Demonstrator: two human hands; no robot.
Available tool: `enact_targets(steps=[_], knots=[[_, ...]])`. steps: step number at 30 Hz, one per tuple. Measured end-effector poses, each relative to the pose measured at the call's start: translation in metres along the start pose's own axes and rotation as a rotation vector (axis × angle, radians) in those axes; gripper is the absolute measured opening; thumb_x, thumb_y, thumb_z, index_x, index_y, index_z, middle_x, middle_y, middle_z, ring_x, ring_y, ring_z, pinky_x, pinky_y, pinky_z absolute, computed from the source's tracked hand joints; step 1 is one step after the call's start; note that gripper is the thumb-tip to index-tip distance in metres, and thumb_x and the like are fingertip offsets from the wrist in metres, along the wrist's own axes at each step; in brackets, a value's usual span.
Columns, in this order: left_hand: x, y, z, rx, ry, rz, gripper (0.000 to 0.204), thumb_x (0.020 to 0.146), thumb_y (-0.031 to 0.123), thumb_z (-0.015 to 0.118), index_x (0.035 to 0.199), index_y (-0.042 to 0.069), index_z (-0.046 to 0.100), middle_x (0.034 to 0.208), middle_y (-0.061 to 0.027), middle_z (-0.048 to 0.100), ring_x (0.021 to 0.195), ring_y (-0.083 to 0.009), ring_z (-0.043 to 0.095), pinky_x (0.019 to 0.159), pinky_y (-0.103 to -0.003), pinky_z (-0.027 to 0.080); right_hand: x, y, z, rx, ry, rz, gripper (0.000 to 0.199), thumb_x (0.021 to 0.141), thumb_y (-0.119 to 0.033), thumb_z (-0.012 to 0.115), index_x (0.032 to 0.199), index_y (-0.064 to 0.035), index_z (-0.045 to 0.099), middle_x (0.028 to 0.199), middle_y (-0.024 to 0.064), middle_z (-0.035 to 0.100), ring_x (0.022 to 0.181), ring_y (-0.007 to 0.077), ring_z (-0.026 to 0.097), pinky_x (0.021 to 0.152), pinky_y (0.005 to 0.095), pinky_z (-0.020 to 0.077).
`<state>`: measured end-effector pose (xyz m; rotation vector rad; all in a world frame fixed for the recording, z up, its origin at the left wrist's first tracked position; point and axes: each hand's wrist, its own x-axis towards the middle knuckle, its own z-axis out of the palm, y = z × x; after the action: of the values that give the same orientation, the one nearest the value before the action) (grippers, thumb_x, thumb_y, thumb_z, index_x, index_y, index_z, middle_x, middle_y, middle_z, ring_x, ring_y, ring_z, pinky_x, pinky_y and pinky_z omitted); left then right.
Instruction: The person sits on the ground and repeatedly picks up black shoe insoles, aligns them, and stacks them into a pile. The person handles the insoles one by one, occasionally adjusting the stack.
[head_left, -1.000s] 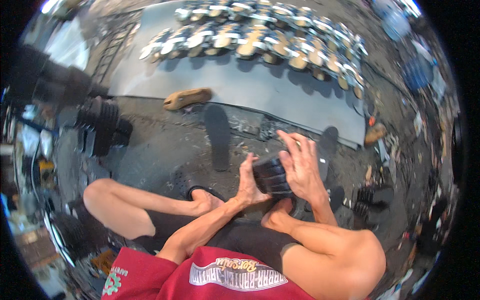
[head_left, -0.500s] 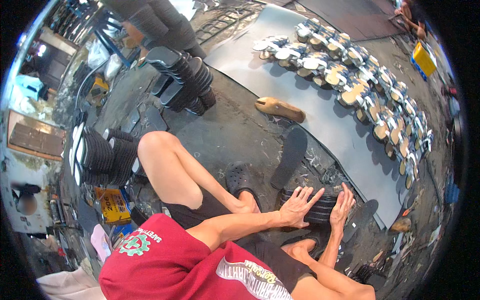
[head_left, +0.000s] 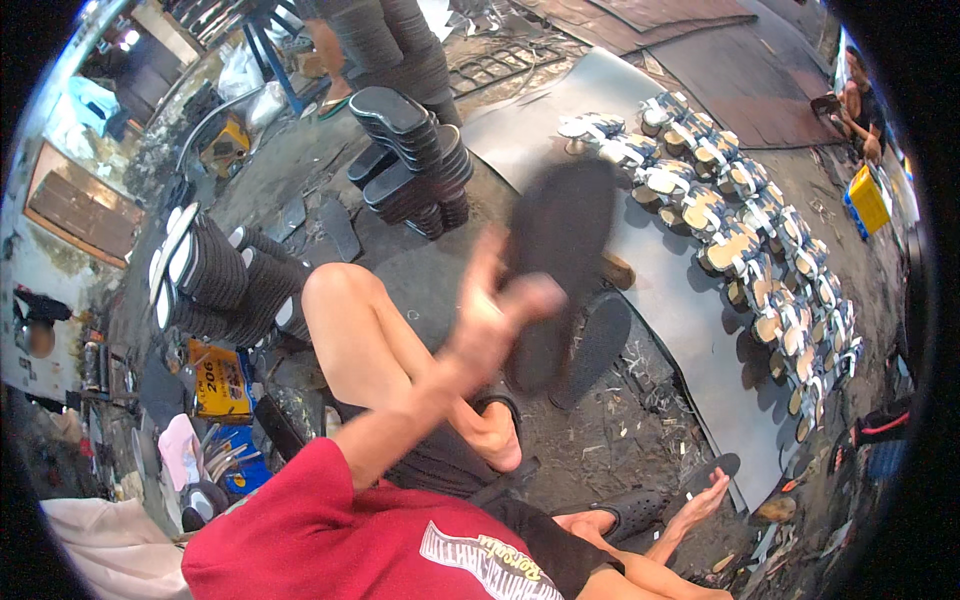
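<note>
My left hand (head_left: 490, 315), smeared by motion, grips a bundle of black shoe soles (head_left: 565, 215) held up over the floor in front of me. Blur hides how many soles it contains. At the lower right, my right hand (head_left: 705, 500) is open with fingers stretched, holding nothing. A dark sole (head_left: 728, 465) lies on the floor right by its fingertips. Beyond the raised soles, a loose black sole (head_left: 600, 350) rests on the ground. A wooden shoe last (head_left: 618, 270) is mostly hidden behind them.
Stacked black soles (head_left: 405, 150) stand ahead, with white-topped ones (head_left: 215, 275) at left. Rows of sandals (head_left: 720, 235) cover a grey sheet (head_left: 690, 345) at right. A yellow box (head_left: 868, 200) stands far right near another person (head_left: 860, 105). My clog (head_left: 635, 512) is near my right hand.
The black soles that lay between my hands by my feet are now lifted up and forward in my left hand. My right hand has come away, to the lower right. The view has shifted.
</note>
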<state>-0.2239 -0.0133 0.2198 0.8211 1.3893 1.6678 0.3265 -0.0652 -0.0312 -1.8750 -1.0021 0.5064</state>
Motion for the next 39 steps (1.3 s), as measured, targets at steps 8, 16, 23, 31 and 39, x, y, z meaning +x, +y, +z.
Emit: enact_targets(steps=[8, 16, 23, 31, 39], knots=[[0.200, 0.116, -0.263, -0.507, 0.360, 0.132, 0.049, 0.095, 0.037, 0.077, 0.131, 0.004, 0.071, 0.128, -0.0140, 0.078, 0.114, -0.0363, 0.075, 0.106, -0.050, 0.058, -0.047, -0.012, 0.028, 0.020, -0.091, 0.037, 0.059, 0.120, -0.049, 0.047, 0.129, 0.0023, 0.074, 0.121, 0.0111, 0.075, 0.114, 0.0262, 0.067, 0.104, 0.0422, 0.0466], [0.256, 0.041, -0.287, -0.426, 0.577, -0.371, 0.086, 0.091, 0.062, 0.069, 0.161, 0.013, 0.058, 0.178, -0.0153, 0.045, 0.166, -0.0443, 0.032, 0.130, -0.075, 0.002, -0.055, -0.061, 0.024, -0.067, -0.133, -0.018, 0.060, 0.121, -0.051, 0.045, 0.123, 0.0029, 0.073, 0.113, 0.0109, 0.074, 0.109, 0.0263, 0.067, 0.100, 0.0444, 0.0481], [0.253, 0.050, -0.288, -0.287, 0.626, -0.468, 0.098, 0.091, 0.072, 0.065, 0.168, 0.014, 0.050, 0.182, -0.0156, 0.038, 0.167, -0.0430, 0.029, 0.130, -0.072, 0.000, -0.073, -0.056, 0.018, -0.075, -0.155, -0.040, 0.057, 0.121, -0.047, 0.047, 0.120, 0.0033, 0.074, 0.113, 0.0144, 0.077, 0.105, 0.0288, 0.070, 0.097, 0.0442, 0.0512], [0.267, 0.052, -0.333, 1.033, 0.478, -0.045, 0.085, 0.087, 0.043, 0.083, 0.158, 0.007, 0.052, 0.157, -0.0148, 0.059, 0.149, -0.0349, 0.048, 0.124, -0.057, 0.033, -0.099, -0.052, 0.033, -0.087, -0.168, -0.018, 0.041, 0.117, -0.036, 0.060, 0.116, 0.0020, 0.075, 0.105, 0.0134, 0.078, 0.099, 0.0229, 0.072, 0.090, 0.0411, 0.0560], [0.322, 0.061, -0.277, 1.655, 0.332, 0.662, 0.039, 0.097, 0.034, 0.076, 0.126, 0.013, 0.062, 0.118, -0.0050, 0.066, 0.104, -0.0247, 0.056, 0.088, -0.045, 0.041, -0.128, -0.043, -0.034, -0.179, 0.057, 0.252, 0.048, 0.112, -0.040, 0.068, 0.084, -0.0011, 0.066, 0.068, 0.0065, 0.062, 0.068, 0.0145, 0.057, 0.065, 0.0397, 0.0476]])
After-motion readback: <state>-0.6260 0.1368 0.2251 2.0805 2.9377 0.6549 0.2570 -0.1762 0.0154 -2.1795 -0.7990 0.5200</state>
